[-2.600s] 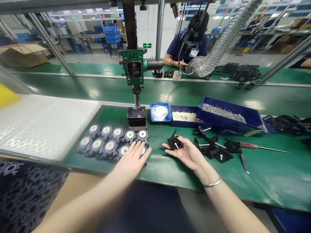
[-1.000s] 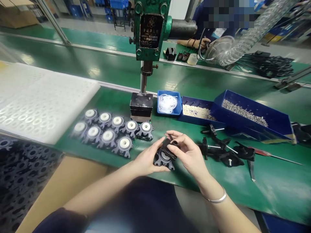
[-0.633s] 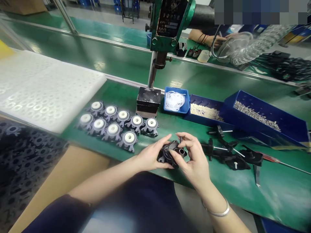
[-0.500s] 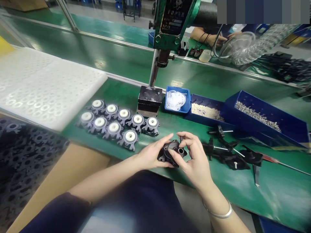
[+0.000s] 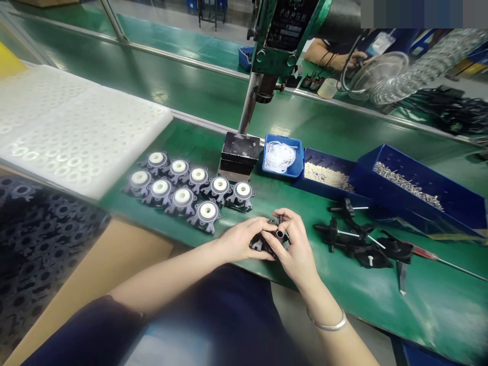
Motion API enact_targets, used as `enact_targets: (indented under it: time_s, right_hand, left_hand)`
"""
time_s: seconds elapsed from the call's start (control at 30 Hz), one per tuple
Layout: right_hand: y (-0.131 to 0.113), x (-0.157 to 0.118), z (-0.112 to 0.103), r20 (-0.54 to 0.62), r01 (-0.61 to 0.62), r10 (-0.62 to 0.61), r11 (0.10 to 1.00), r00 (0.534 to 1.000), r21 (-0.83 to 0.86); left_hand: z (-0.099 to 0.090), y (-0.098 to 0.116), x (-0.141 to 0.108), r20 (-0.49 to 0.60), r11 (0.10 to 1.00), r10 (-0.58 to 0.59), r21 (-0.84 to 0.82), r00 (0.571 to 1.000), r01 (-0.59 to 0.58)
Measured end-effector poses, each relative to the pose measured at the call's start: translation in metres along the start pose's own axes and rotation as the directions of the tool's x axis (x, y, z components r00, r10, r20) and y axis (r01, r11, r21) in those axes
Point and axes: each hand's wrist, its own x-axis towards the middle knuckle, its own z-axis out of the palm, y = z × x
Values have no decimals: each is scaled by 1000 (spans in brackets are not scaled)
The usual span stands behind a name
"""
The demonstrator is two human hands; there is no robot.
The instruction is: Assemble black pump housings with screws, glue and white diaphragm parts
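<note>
My left hand (image 5: 247, 240) is closed around the left side of a black plastic housing (image 5: 263, 244) at the front edge of the green workbench. From the right, my right hand (image 5: 293, 241) grips a black part with a round tube end (image 5: 279, 234), pressed against the housing. My fingers cover much of both parts, so how they join is hidden. To the left stand two rows of black housings with white round wheels (image 5: 183, 195). Several black parts with white pins (image 5: 353, 234) lie to the right of my hands.
A green press (image 5: 282, 46) stands over a black block (image 5: 240, 147). Blue bins hold white rings (image 5: 280, 156), small cream pieces (image 5: 328, 177) and metal screws (image 5: 407, 185). A red-handled screwdriver (image 5: 425, 251) lies at right. A white perforated sheet (image 5: 95, 122) is at left. Across the bench, a person's arm (image 5: 328, 56) shows.
My right hand has come closer to my left, bringing the tubed part in over the housing. My left fingers have closed further over the top. The view has shifted slightly.
</note>
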Motion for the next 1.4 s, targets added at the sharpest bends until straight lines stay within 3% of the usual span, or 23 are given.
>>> enact_targets:
  time_s: [0.17, 0.4, 0.77, 0.93, 1.13, 1.23, 1.3, 1.37, 1.4]
  right_hand:
    - [-1, -1, -1, -8, -4, 4, 999, 1000, 47]
    - [6, -3, -15, 142, -109, 77, 967, 987, 230]
    - [1, -13, -4, -6, -138, 140, 979, 990, 154]
    - [0, -14, -4, -8, -132, 136, 973, 991, 188]
    - [2, -11, -3, 15, -118, 117, 977, 993, 178]
    - [0, -8, -17, 123, -111, 94, 984, 988, 142]
    - [-2, -3, -41, 208, -90, 70, 992, 976, 91]
    - [-1, 10, -75, 162, -34, 34, 999, 986, -5]
    - [1, 19, -95, 72, -2, 8, 997, 997, -83]
  left_hand:
    - [-2, 2, 1, 9, 1000, -3, -1, 1000, 3]
    - [-3, 4, 2, 7, 1000, -29, 2, 1000, 29]
    - [-2, 3, 2, 4, 999, 28, 38, 1000, -28]
    - [-3, 4, 1, 14, 1000, 4, 31, 1000, -4]
    - [-13, 13, 8, 48, 992, 119, 24, 992, -120]
    - [-15, 12, 10, 66, 987, 152, 35, 986, -155]
    - [-14, 11, 10, 77, 987, 143, 60, 987, -148]
    - [-11, 9, 8, 75, 988, 117, 93, 990, -123]
    - [-9, 8, 8, 71, 988, 105, 108, 992, -112]
